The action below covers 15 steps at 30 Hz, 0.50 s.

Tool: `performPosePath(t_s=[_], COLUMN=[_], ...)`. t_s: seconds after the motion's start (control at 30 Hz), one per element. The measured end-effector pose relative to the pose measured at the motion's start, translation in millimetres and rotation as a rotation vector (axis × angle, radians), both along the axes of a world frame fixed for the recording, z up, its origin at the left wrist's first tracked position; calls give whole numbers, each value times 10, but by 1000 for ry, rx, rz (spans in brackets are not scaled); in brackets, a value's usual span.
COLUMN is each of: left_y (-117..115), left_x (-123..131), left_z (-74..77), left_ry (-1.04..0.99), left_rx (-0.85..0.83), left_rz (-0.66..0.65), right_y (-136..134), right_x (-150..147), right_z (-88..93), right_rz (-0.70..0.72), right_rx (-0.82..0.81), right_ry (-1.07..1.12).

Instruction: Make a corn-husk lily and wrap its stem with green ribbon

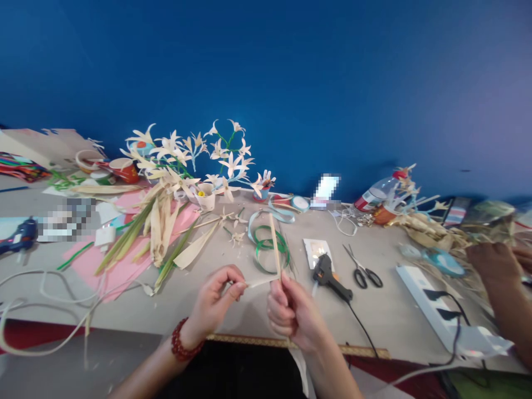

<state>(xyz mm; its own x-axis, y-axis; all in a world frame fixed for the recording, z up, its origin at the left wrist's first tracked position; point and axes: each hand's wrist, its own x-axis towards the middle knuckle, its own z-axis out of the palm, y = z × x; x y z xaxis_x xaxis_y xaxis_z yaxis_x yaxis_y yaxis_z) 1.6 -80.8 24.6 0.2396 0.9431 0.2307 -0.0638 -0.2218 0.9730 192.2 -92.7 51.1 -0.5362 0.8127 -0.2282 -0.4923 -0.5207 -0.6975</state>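
Observation:
My left hand (220, 299), with a red bead bracelet on its wrist, pinches the left end of a thin whitish strip (260, 282) between thumb and fingers. The strip runs to my right hand (293, 307), whose fingers are wrapped round an upright pale stick (275, 241). Just behind the stick lies a coil of green ribbon (261, 249). A black glue gun (332, 277) rests to the right of my right hand, with scissors (362, 269) beyond it.
White husk flowers (230, 163) stand at the back by the blue wall. Dried husks (162, 227) lie on pink paper (128, 271) at the left. A white power strip (432, 310) is at the right, near another person's hand (494, 266). Cables cross the front left.

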Motion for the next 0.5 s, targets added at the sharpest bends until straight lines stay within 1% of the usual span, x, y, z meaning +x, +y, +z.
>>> performPosePath(t_s=[0.07, 0.1, 0.17, 0.23, 0.27, 0.33, 0.43, 0.5], left_y=[2, 5, 13, 25, 32, 46, 63, 67], left_x=[38, 57, 87, 90, 80, 44, -9, -19], left_z=[1, 0, -4, -5, -5, -6, -8, 0], left_ry=[-23, -27, -24, -7, 6, 36, 67, 80], left_rx=[-65, -83, -82, -65, -73, -125, -194, -194], left_rz=[36, 52, 67, 54, 43, 21, -16, -33], right_y=[-1, -4, -12, -16, -15, -5, 21, 35], right_x=[-66, -109, -196, -253, -263, -249, -195, -181], right_z=[-54, -85, -138, -166, -170, -163, -154, -168], right_rz=[-157, -210, -252, -264, -274, -280, -210, -168], right_rx=[150, 243, 423, 524, 529, 450, 287, 253], right_ry=[-223, -354, -586, -715, -732, -678, -521, -483])
